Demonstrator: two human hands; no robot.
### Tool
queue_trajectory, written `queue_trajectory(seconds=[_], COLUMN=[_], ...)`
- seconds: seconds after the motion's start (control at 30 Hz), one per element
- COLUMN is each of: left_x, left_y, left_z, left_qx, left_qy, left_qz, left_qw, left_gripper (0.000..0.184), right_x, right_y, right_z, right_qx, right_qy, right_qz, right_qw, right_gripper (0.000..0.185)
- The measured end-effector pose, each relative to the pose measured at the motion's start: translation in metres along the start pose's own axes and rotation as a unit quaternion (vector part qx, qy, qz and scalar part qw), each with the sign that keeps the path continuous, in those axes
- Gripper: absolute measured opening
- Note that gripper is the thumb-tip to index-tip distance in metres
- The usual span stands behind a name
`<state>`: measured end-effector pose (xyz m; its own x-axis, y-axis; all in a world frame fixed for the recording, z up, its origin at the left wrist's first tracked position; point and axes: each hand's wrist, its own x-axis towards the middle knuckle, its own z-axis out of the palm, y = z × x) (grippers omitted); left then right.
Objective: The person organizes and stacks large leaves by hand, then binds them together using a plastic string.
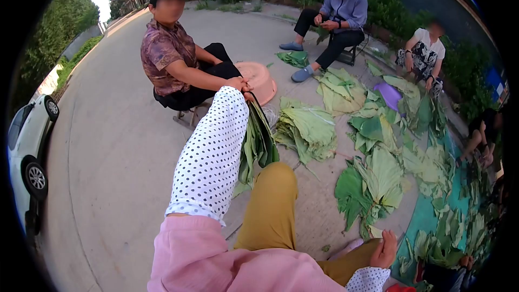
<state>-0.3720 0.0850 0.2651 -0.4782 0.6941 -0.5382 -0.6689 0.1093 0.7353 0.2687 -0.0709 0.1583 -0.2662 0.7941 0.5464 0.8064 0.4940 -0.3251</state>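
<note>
Left hand [248, 96]: out front, mostly hidden by the end of the dotted sleeve [208, 154]; at the top of the hanging leaf bundle [257, 143], right by a co-worker's hand [237, 82]. Cannot tell if the grip is clamped on the stems or which fingers carry them.
Right hand [384, 250]: near right, by the lap; fingers a bit curled, grip apart, nothing seen in it.
Leaf bundle: dark green, folded, hanging tips down just beyond the mustard knee [273, 203], left of the leaf stack.
Leaf stack [306, 130]: pale green, layered, on the pavement [124, 146], right of the bundle.
Leaf cluster [378, 184]: right of the stack, fanned out, nearer side.
Basin [257, 78]: pinkish, far side, beyond the bundle.
Teal sheet [419, 224]: right side, more leaves over it.
Purple item [388, 97]: far right among leaves, too small to tell what.
Co-workers: one seated left [168, 54], facing this way; one seated far middle [346, 13], leaf in hands; one far right [430, 51], leaning over leaves.
Car [27, 157]: white, far left edge.
</note>
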Motion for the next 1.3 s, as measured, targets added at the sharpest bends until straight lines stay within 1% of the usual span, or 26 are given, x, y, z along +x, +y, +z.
queue_trajectory(seconds=[0.03,0.07,0.1,0.17,0.2,0.23,0.3,0.33,0.37,0.47,0.53,0.57,0.6,0.63,0.7,0.73,0.77,0.8,0.83,0.87,0.93,0.97,1.07,1.1,1.2,1.3], left_x=[0.005,0.009,0.015,0.028,0.026,0.028,0.021,0.009,0.002,0.006,0.003,-0.03,-0.029,-0.028,-0.029,-0.005,0.006,0.004,-0.013,-0.027,-0.037,-0.048,-0.063,-0.067,-0.076,-0.083], left_y=[-0.004,0.0,0.0,-0.002,0.002,0.008,0.015,0.023,0.029,0.026,0.011,0.003,-0.009,-0.021,-0.058,-0.081,-0.109,-0.133,-0.153,-0.178,-0.232,-0.255,-0.322,-0.339,-0.377,-0.395], left_z=[-0.001,-0.009,-0.01,-0.01,-0.01,-0.018,-0.013,-0.018,-0.01,-0.011,0.003,0.016,0.019,0.022,0.034,0.034,0.039,0.052,0.064,0.074,0.089,0.094,0.087,0.085,0.078,0.078], left_qx=[-0.025,0.013,0.014,-0.064,-0.066,-0.084,-0.088,-0.066,-0.017,0.002,0.028,0.128,0.258,0.381,0.365,0.378,0.341,0.363,0.437,0.469,0.494,0.522,0.701,0.727,0.762,0.767], left_qy=[0.029,-0.022,-0.021,0.017,0.018,-0.043,-0.076,-0.164,-0.113,-0.152,0.073,0.132,0.222,0.306,0.241,0.171,0.039,-0.05,-0.148,-0.216,-0.306,-0.321,-0.375,-0.396,-0.446,-0.468], left_qz=[0.06,0.01,0.01,0.081,0.076,0.07,0.109,0.079,0.104,0.132,0.213,0.244,0.262,0.272,0.286,0.328,0.341,0.284,0.266,0.283,0.318,0.359,0.355,0.336,0.286,0.266], left_qw=[0.997,1.0,1.0,0.995,0.995,0.993,0.987,0.981,0.988,0.98,0.974,0.952,0.903,0.829,0.852,0.849,0.875,0.886,0.846,0.808,0.749,0.704,0.493,0.451,0.373,0.349], left_gripper=[0.028,0.027,0.027,0.024,0.022,0.021,0.021,0.021,0.021,0.018,0.02,0.038,0.044,0.051,0.048,0.042,0.035,0.031,0.034,0.033,0.026,0.025,0.027,0.028,0.028,0.029], right_x=[0.001,0.002,0.003,0.004,0.004,0.004,0.003,0.002,0.001,0.0,0.002,0.002,0.001,0.001,0.002,0.003,0.004,0.005,0.006,0.007,0.008,0.009,0.013,0.013,0.012,0.014], right_y=[-0.002,-0.003,-0.005,-0.006,-0.007,-0.006,-0.006,-0.006,-0.005,-0.002,-0.004,-0.005,-0.005,-0.005,-0.006,-0.006,-0.006,-0.005,-0.004,-0.006,-0.012,-0.014,-0.02,-0.021,-0.023,-0.023], right_z=[0.0,0.0,-0.001,-0.002,-0.002,-0.001,-0.001,-0.001,0.0,0.001,-0.001,-0.001,0.0,0.001,0.001,0.001,0.002,0.003,0.003,0.003,0.003,0.002,0.005,0.006,0.01,0.013], right_qx=[0.006,0.006,0.007,0.007,0.011,0.015,0.012,0.01,0.012,0.035,0.014,0.015,0.017,0.018,0.018,0.018,0.017,0.021,0.024,0.021,0.007,0.004,-0.01,-0.014,-0.013,-0.007], right_qy=[0.0,0.0,-0.004,-0.007,-0.007,-0.008,-0.008,-0.007,-0.007,0.007,0.001,0.0,0.002,0.004,0.0,-0.003,-0.003,-0.008,-0.013,-0.016,-0.024,-0.027,-0.031,-0.029,-0.033,-0.025], right_qz=[0.001,0.001,0.003,0.005,0.006,0.007,0.006,0.004,0.005,-0.001,-0.007,-0.005,-0.007,-0.009,-0.009,-0.009,-0.009,-0.013,-0.016,-0.014,-0.011,-0.008,-0.006,0.0,0.007,0.006], right_qw=[1.0,1.0,1.0,1.0,1.0,1.0,1.0,1.0,1.0,0.999,1.0,1.0,1.0,1.0,1.0,1.0,1.0,1.0,0.999,1.0,1.0,1.0,0.999,0.999,0.999,1.0], right_gripper=[0.027,0.027,0.026,0.026,0.026,0.026,0.026,0.026,0.026,0.027,0.027,0.027,0.027,0.027,0.027,0.028,0.028,0.028,0.028,0.028,0.028,0.028,0.028,0.028,0.028,0.028])
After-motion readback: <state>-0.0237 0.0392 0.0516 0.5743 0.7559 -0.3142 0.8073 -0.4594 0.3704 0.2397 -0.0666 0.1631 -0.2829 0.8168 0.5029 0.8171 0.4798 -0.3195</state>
